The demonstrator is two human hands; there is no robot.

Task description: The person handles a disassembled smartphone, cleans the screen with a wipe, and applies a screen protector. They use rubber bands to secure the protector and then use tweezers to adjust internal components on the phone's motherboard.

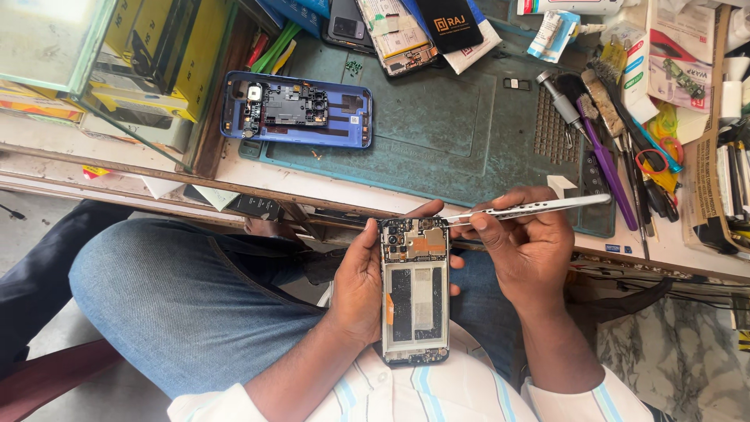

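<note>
**Desk:** What does the head camera show at the bench?

**Operator:** I see the left hand (355,285) wrapped around an opened phone (415,291), back cover off, circuit board and empty battery bay facing up. It is held upright over the lap, just in front of the bench edge, thumb along its left rim.

**Desk:** And the other hand?

**Operator:** The right hand (525,244) pinches a pair of metal tweezers (525,209), fingers closed on the shaft. The tips point left and reach the phone's top right corner, by the board; whether they actually touch a part I cannot tell, the spot is too small.

**Desk:** Anything on the work surface?

**Operator:** A teal repair mat (461,133) covers the bench. On it, well apart from the hands, lies a blue phone back shell (297,109) with a board inside. To the right I make out a purple-handled brush (603,160) among other tools, just beyond the tweezers' far end. More phone parts are stacked at the mat's top edge.
</note>
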